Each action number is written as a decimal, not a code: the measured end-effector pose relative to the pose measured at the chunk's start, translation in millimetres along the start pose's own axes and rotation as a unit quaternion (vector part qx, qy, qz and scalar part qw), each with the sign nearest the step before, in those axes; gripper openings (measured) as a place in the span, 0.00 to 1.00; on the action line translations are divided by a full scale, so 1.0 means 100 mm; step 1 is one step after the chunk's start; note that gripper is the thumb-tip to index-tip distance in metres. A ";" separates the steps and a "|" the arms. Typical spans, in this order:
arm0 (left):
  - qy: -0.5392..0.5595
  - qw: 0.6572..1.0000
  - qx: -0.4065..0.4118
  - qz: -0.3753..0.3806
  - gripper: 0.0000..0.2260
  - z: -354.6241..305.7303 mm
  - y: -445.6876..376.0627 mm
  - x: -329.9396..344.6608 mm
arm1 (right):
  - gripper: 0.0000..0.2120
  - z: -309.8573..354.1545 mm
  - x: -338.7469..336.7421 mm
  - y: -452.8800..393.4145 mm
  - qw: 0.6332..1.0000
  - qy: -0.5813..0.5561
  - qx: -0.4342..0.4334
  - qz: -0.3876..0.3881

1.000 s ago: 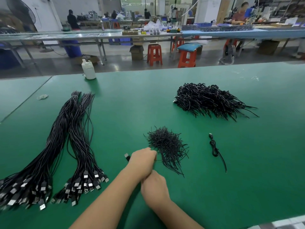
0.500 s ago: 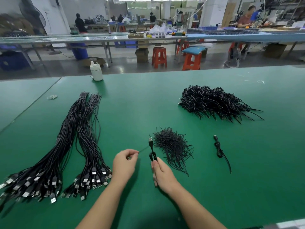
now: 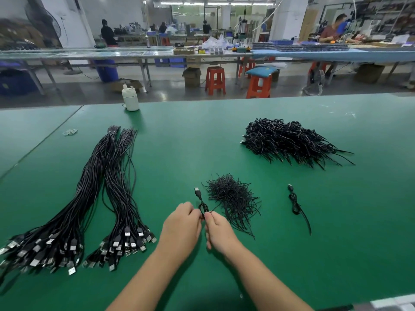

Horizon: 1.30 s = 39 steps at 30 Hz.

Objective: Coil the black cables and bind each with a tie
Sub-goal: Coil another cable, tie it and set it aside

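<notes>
Black cable (image 3: 202, 206), coiled small with its plug end pointing away from the person, sat pinched between the left hand (image 3: 182, 230) and right hand (image 3: 221, 232), whose fingertips also held a thin tie (image 3: 215, 208) slanting toward the loose tie pile (image 3: 231, 196) just beyond.

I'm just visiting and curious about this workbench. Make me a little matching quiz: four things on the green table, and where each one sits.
Things:
1. white bottle
2. straight cable bundles
3. big heap of bound cables
4. small pile of ties

Places:
A. far right
B. just beyond the hands
C. far edge, left of middle
D. left side

Pairs: 1-C, 2-D, 3-A, 4-B
</notes>
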<state>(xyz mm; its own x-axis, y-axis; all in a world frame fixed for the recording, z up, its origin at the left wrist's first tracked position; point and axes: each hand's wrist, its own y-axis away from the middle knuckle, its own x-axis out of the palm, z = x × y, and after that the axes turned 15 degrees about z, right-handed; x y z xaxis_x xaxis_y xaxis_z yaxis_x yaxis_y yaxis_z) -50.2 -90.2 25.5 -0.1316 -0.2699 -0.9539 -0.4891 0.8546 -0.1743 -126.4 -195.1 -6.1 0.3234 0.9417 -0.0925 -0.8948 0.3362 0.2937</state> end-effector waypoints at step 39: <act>0.284 0.930 -0.137 0.191 0.14 0.12 -0.08 -0.40 | 0.16 0.28 -0.12 0.30 0.797 0.595 -0.101 0.025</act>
<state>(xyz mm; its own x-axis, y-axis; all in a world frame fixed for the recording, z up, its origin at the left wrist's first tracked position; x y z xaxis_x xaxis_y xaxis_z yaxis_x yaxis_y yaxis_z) -30.4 -80.3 62.2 -0.7369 -0.2275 -0.6366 -0.5042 0.8122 0.2934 -149.0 -196.6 30.7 -0.1269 0.2582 -0.9577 -0.9677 0.1799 0.1767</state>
